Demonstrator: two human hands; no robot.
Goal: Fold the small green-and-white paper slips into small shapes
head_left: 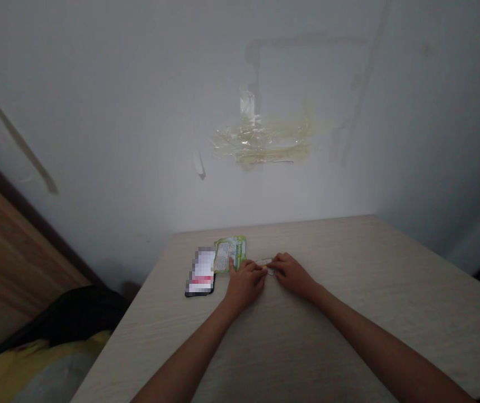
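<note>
Both hands sit low over the table (pixel 340 246) in the head view, the only one I have: left hand (pixel 246 281) and right hand (pixel 293 275), palms down, fingers bent and gathered toward each other. Between their fingertips lies a small pale strip (pixel 264 261), partly covered, with touches of yellow on it. As I see it from here, its long axis runs roughly side to side, from one hand toward the other, so neither is clearly nearer; each has fingertips at it. Whether they pinch it or only press it down, I cannot tell.

Beside the left hand is a green packet (pixel 240 249), one of its fingers over the packet's lower edge; the right hand is well apart from it. Left of the packet, partly under its edge, I have a phone (pixel 200 271).

My count: two hands, one strip visible, one packet, one phone, one table.
</note>
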